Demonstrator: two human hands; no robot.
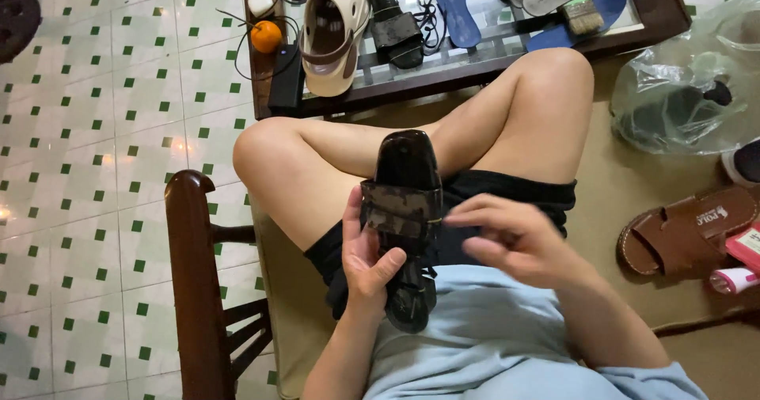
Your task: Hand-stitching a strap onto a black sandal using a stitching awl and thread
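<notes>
Left hand (366,261) has its fingers closed round a black sandal (405,210) over the lap. Right hand (511,238), fingers loosely spread and empty, touches its strap at 3 o'clock. Handling looks midway. At 12 o'clock a surface (475,64) carries more footwear; a brown sandal (689,230) lies far right.

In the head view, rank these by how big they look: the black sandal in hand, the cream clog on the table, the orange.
1. black sandal, held by the left hand; it is nearer the camera, so its lead is unsure.
2. cream clog.
3. orange, plainly smallest.
</notes>
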